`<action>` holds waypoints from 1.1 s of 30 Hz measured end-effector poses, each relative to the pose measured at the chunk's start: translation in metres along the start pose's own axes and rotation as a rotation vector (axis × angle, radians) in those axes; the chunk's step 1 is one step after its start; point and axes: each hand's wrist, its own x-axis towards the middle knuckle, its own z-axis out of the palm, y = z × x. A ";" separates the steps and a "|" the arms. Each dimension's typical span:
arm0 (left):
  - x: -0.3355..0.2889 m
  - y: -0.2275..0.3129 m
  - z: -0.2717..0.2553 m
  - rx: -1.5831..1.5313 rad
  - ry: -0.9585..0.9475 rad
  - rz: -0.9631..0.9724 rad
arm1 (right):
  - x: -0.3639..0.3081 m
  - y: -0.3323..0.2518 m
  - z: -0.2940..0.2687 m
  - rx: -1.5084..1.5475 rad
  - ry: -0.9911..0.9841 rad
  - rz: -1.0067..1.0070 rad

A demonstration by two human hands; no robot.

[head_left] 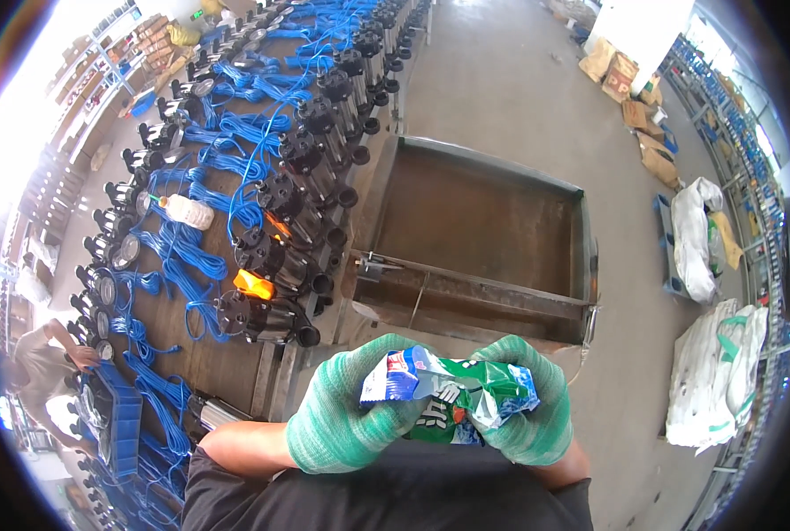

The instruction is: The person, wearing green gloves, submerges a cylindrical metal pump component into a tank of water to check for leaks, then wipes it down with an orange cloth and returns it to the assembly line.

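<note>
My two hands wear green knitted gloves and meet low in the middle of the head view, in front of my dark shirt. Between them is a shiny green, blue and white plastic packet. My left hand grips its left end, fingers closed on the film. At the other end my right hand pinches the crumpled film. The packet looks creased and twisted in the middle; what is inside it is hidden.
Black and steel pumps with blue coiled cables line a long bench at left. Among them are a bottle and an orange piece. A rusty metal tray stands ahead. A person works at far left. White sacks lie right.
</note>
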 end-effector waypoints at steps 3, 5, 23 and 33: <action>-0.001 -0.001 -0.002 -0.011 -0.033 -0.005 | -0.005 0.010 0.003 0.141 0.016 0.040; -0.001 0.000 -0.003 -0.026 -0.071 0.030 | -0.010 0.020 0.003 0.241 0.051 -0.016; -0.009 0.033 0.031 0.271 0.105 0.957 | 0.000 -0.015 0.030 0.222 -0.079 -0.664; 0.006 0.027 0.065 0.349 0.487 0.926 | 0.015 -0.008 0.034 0.111 -0.002 -0.810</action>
